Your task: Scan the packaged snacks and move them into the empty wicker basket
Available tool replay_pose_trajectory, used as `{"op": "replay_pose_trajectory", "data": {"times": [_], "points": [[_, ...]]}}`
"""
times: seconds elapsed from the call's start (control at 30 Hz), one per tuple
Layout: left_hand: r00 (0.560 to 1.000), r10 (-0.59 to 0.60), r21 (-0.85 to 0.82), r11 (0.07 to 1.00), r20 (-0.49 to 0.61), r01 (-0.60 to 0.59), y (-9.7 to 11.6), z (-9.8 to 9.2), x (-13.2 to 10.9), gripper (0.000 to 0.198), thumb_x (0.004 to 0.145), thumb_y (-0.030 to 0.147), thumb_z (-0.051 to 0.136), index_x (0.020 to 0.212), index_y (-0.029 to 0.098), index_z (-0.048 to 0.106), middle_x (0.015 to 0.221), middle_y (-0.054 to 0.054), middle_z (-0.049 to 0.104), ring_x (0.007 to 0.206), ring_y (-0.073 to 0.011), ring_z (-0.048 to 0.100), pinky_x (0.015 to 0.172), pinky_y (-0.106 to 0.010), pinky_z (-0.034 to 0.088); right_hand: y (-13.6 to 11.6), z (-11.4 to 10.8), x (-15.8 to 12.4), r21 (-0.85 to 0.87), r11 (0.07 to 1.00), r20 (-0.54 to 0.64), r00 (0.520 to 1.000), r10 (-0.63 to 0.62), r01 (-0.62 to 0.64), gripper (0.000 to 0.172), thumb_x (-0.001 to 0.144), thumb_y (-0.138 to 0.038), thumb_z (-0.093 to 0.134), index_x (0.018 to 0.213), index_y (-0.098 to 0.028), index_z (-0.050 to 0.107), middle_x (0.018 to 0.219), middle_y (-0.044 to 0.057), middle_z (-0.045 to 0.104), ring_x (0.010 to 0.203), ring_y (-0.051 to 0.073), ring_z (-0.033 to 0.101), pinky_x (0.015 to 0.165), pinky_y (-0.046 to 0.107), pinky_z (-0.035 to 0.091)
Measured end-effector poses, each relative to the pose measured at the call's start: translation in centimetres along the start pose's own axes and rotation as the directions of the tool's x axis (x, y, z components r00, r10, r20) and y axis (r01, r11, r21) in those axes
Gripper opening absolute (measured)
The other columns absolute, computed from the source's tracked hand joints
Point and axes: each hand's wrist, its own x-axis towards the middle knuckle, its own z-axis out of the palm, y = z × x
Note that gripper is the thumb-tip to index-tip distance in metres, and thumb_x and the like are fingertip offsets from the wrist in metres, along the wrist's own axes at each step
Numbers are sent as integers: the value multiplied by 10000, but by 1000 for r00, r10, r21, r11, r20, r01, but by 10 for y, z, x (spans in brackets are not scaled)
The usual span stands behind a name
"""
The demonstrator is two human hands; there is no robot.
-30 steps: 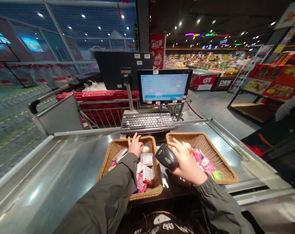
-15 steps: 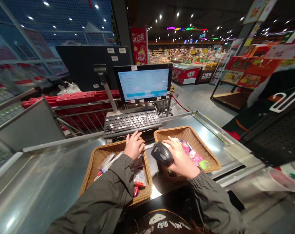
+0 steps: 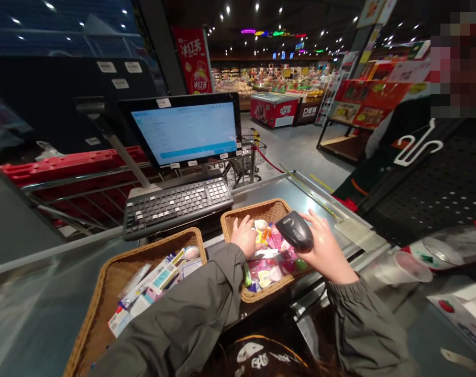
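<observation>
A black handheld barcode scanner [image 3: 295, 231] is gripped in my right hand [image 3: 327, 250], above the right side of the right wicker basket [image 3: 269, 294]. My left hand [image 3: 244, 235] reaches over that basket's left part with fingers spread; its fingertips are near or touching the small packets [image 3: 271, 262] inside, which are pink, white and orange. I see nothing held in it. To the left stands a second wicker basket [image 3: 98, 293] with boxed and bagged goods [image 3: 153, 285], partly covered by my left sleeve.
Behind the baskets are a black keyboard [image 3: 178, 204] and a lit monitor [image 3: 190, 131] on a metal counter [image 3: 45, 293]. White hangers [image 3: 418, 146] hang at the right, near a person in dark clothes [image 3: 402, 120]. A clear plastic cup [image 3: 408, 268] is at the right.
My left hand has moved from over the left basket to the right basket. My right hand has shifted the scanner toward that basket's right side. The view has turned right.
</observation>
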Motion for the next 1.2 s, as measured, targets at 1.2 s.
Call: {"op": "replay_pose_trajectory", "data": {"times": [1.2], "points": [[985,-30,-7,1000,-167,29,-1,-8,53,231,776,378,717,926,204,735,1485,-126,467,1435,-357,303,1192,-611,126,44,-4,16,57,998,20,1000,18,-19,463,786,-370,657,1212,-194,604,1385,158,526,1438,397,292,1138,666,240]]}}
